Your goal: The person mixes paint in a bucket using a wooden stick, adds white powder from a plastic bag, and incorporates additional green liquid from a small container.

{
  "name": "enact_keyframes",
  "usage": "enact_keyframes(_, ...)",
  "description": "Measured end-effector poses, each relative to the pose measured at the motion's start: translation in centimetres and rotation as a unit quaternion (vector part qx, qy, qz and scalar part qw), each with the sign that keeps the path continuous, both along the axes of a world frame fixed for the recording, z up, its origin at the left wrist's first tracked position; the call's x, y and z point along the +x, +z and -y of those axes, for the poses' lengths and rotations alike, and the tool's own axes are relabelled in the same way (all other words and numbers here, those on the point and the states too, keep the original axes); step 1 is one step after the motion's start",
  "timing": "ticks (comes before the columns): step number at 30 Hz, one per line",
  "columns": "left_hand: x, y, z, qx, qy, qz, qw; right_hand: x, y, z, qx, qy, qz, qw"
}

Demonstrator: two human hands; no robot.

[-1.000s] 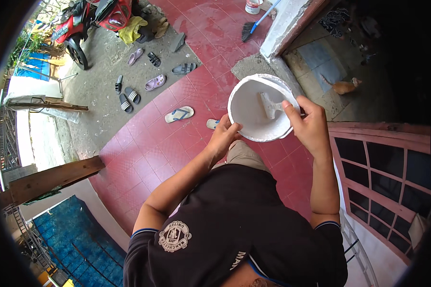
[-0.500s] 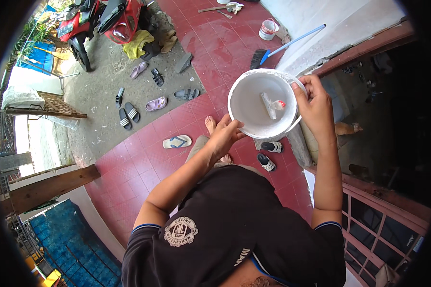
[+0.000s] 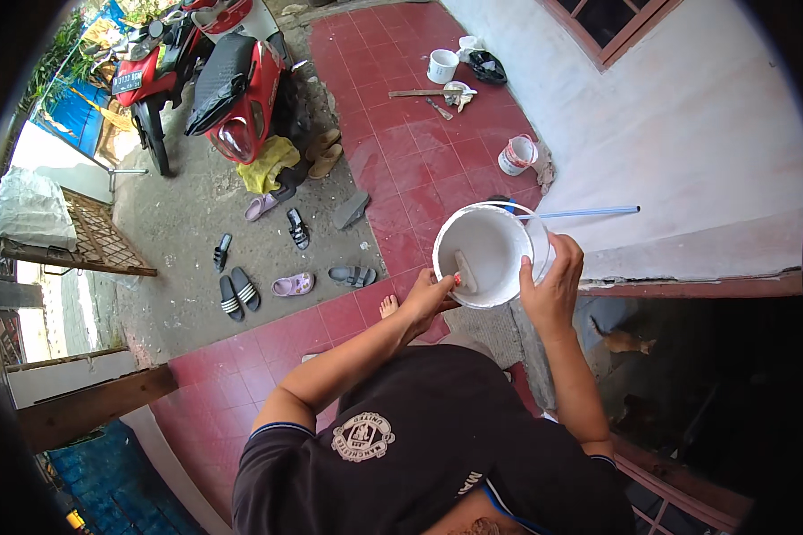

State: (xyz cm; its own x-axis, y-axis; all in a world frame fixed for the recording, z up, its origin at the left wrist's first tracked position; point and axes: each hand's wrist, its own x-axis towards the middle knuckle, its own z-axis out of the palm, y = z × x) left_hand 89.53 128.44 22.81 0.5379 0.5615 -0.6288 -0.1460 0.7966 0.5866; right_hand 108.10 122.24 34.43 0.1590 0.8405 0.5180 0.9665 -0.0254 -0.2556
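White bucket [image 3: 506, 251]: held off the floor, just above centre of view, mouth turned up toward the wearer; red tiles run behind it at 12 o'clock.
Left hand [image 3: 426, 299]: closed on the bucket rim at 8 o'clock, thumb laid over the edge.
Right hand [image 3: 551, 278]: closed on the bucket side at 4 o'clock, thumb hooked inside the mouth.
Wire handle [image 3: 541, 234]: raised along the bucket's 2 o'clock edge, apparently not gripped.
Pale tool [image 3: 466, 275]: contained in the bucket, now shifted to the 8 o'clock side; a second ago it was seen at 2 o'clock, by the right thumb. Its red tip is now found beside the left thumb; whether it is pinched cannot be told.
Standpoint: changed; more tiles are now brought into view at 12 o'clock. The bucket is judged to be in transit, its tool sliding loose within.
Red-smeared pail [image 3: 517, 156]: stood on the tiles, 1 o'clock from the bucket.
Second white pail [image 3: 442, 67]: stood farther off, toward 11 o'clock, a black bag [image 3: 487, 68] nearby.
Blue broom handle [image 3: 584, 212]: leaned past the bucket at 2 o'clock.
Orange cat [image 3: 625, 341]: noted in the doorway at 4 o'clock.
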Motion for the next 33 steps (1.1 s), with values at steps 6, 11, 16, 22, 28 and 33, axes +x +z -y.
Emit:
enact_keyframes(6,1.9,-2.4,-11.6,0.044,0.04,-0.04,0.997,-0.3,-4.1,-12.6,-0.243,0.192,-0.078,0.948)
enact_keyframes(11,3.4,-5.1,-21.1,0.085,0.033,-0.054,0.994,2.7,-9.5,-25.2,-0.38,0.271,-0.094,0.879)
enact_keyframes(16,5.8,-5.5,-32.1,0.093,0.064,-0.124,0.986,5.1,-13.1,-38.4,-0.306,0.271,-0.09,0.908)
enact_keyframes(22,9.8,-2.2,-46.7,0.063,0.104,-0.134,0.983,12.3,-10.4,-52.5,-0.24,0.178,-0.159,0.941)
enact_keyframes(28,15.0,-1.1,-58.7,0.098,0.113,-0.125,0.981,15.3,-10.0,-65.9,-0.229,0.17,-0.103,0.953)
enact_keyframes(33,16.5,-4.3,-69.7,0.157,0.071,-0.112,0.979,16.3,-9.9,-76.0,-0.237,0.267,-0.117,0.927)
